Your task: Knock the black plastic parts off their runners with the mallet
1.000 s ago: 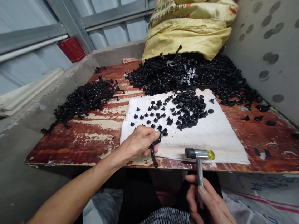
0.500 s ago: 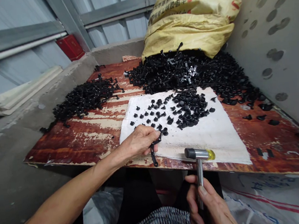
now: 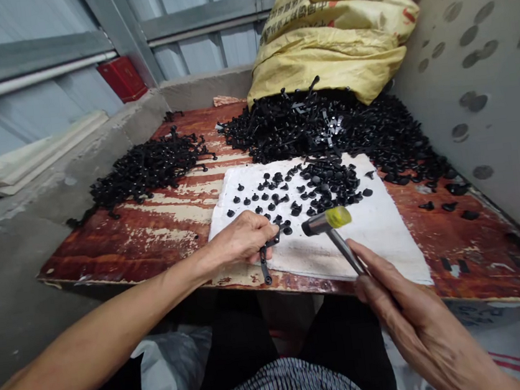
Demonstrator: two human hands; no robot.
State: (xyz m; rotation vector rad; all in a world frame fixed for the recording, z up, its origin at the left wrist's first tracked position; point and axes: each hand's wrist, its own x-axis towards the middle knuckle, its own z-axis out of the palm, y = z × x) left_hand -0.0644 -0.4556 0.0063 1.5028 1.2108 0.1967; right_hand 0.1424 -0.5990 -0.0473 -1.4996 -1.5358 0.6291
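Between the fingers of my left hand (image 3: 242, 239) is a black jointed bracket (image 3: 265, 268), its lower arm hanging past the front edge of the white cloth (image 3: 368, 239). Its far end reaches small black round-headed pegs (image 3: 287, 228); whether it touches one I cannot tell. My right hand (image 3: 393, 295) is closed around the handle of a mallet (image 3: 326, 220) with a black face and a yellow face. The mallet head hangs over the cloth, right of the bracket, black face towards it. Several loose pegs stand on the cloth, with a heap of them (image 3: 334, 183) behind.
A pile of black brackets (image 3: 144, 167) lies on the left of the worn red-brown table (image 3: 119, 242). At the back, a yellow sack (image 3: 328, 55) spills a larger heap of black parts (image 3: 290, 129). A spotted panel (image 3: 478, 89) borders the right side; a red box (image 3: 122, 79) sits back left.
My right hand has risen and moved forward, bringing the mallet up over the cloth and tilting it towards the bracket. My left hand stays nearly in place, gripping the bracket.
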